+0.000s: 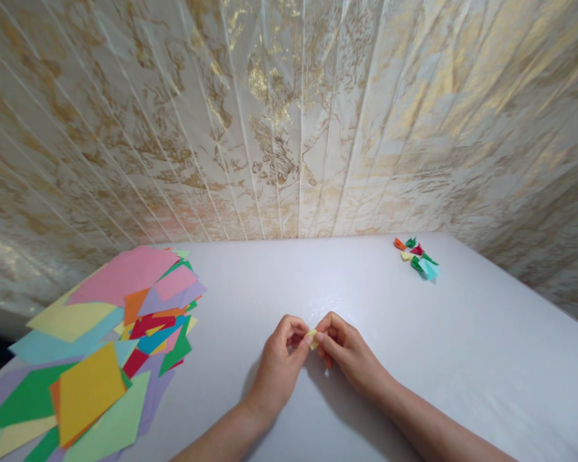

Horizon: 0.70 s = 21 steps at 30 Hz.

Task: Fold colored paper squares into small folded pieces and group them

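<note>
My left hand (pixel 280 360) and my right hand (pixel 345 350) meet over the middle of the white table (pixel 453 359). Both pinch one small folded piece of yellow paper (pixel 312 335) between their fingertips, just above the tabletop. Most of the piece is hidden by the fingers. Both forearms come in from the bottom edge.
A loose pile of coloured paper sheets (pixel 96 359) covers the table's left side, reaching to its left edge. A small cluster of folded paper pieces (pixel 418 256) lies at the far right near the wall. A marbled white and gold wall (pixel 289 115) rises behind the table.
</note>
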### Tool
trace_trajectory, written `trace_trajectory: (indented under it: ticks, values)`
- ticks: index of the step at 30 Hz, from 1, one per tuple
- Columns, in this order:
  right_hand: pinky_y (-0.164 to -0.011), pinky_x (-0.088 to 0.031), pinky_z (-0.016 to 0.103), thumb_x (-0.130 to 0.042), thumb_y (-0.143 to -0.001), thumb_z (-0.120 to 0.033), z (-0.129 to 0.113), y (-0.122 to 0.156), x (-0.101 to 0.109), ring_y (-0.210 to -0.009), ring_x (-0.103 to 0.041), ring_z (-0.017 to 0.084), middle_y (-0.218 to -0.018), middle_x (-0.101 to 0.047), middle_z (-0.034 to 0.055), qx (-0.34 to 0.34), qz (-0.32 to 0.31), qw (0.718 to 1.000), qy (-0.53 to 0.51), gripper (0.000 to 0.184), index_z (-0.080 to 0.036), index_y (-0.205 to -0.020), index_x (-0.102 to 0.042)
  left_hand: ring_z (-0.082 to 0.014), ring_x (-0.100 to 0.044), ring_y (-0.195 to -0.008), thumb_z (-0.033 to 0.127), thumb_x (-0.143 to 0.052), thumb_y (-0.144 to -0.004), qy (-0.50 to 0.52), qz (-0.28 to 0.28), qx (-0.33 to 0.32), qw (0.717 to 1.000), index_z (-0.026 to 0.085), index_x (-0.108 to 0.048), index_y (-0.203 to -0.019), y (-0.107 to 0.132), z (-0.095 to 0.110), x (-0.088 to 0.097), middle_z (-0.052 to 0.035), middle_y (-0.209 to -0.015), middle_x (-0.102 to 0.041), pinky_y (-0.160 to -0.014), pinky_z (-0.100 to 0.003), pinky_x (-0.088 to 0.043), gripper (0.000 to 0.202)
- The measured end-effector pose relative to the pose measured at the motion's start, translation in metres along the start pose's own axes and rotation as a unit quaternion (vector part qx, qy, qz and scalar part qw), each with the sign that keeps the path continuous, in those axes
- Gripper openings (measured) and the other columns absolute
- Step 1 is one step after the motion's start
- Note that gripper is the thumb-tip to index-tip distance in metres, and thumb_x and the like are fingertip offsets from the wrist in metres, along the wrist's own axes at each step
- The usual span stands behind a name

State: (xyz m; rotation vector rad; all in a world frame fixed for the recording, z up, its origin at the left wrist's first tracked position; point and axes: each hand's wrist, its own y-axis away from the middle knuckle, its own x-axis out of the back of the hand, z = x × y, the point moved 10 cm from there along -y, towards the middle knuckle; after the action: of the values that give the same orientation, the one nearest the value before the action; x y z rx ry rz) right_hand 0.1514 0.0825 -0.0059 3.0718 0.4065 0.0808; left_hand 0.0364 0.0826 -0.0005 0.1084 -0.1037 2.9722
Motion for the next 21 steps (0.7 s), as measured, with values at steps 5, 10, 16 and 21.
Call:
trace_trajectory:
  ticks: [5, 10, 16, 21]
  values:
    - [-0.051, -0.034, 0.023, -0.056, -0.09, -0.052, -0.002, 0.001, 0.002, -0.051, -0.045, 0.011, -0.059, -0.051, -0.0061, 0.017, 0.006, 0.999, 0.051, 0.033, -0.021, -0.081, -0.051, -0.0156, -0.059, -0.075, 0.04, -0.054, -0.091, -0.03, -0.061, 0.022, 0.997, 0.02, -0.06, -0.082, 0.001, 0.0, -0.008, 0.0005, -0.078, -0.064, -0.072, -0.025, -0.045, 0.023]
    - [-0.054, -0.034, 0.024, -0.053, -0.092, -0.048, -0.002, 0.002, 0.0, -0.054, -0.045, 0.012, -0.06, -0.05, -0.0057, 0.015, -0.007, 0.996, 0.085, 0.029, -0.022, -0.081, -0.049, -0.0143, -0.051, -0.068, 0.04, -0.052, -0.091, -0.054, -0.058, 0.022, 0.997, 0.019, -0.058, -0.074, 0.003, 0.004, -0.006, 0.0023, -0.07, -0.058, -0.066, -0.024, -0.04, 0.028]
    - [-0.056, -0.032, 0.025, -0.047, -0.095, -0.044, -0.009, 0.001, -0.003, -0.056, -0.041, 0.012, -0.058, -0.047, -0.0053, 0.03, -0.033, 0.984, 0.175, 0.033, -0.021, -0.072, -0.048, -0.0129, -0.045, -0.064, 0.042, -0.053, -0.089, -0.042, -0.054, 0.043, 0.997, 0.019, -0.053, -0.073, 0.0, -0.003, -0.006, 0.004, -0.067, -0.049, -0.063, -0.024, -0.037, 0.028]
    - [-0.058, -0.031, 0.025, -0.045, -0.096, -0.043, -0.014, 0.002, -0.003, -0.062, -0.039, 0.012, -0.064, -0.044, -0.0048, 0.053, -0.028, 0.98, 0.187, 0.033, -0.021, -0.072, -0.046, -0.0125, -0.045, -0.061, 0.048, -0.053, -0.088, -0.023, -0.082, 0.058, 0.995, 0.02, -0.051, -0.07, -0.001, -0.005, -0.008, 0.0038, -0.064, -0.049, -0.06, -0.023, -0.037, 0.034]
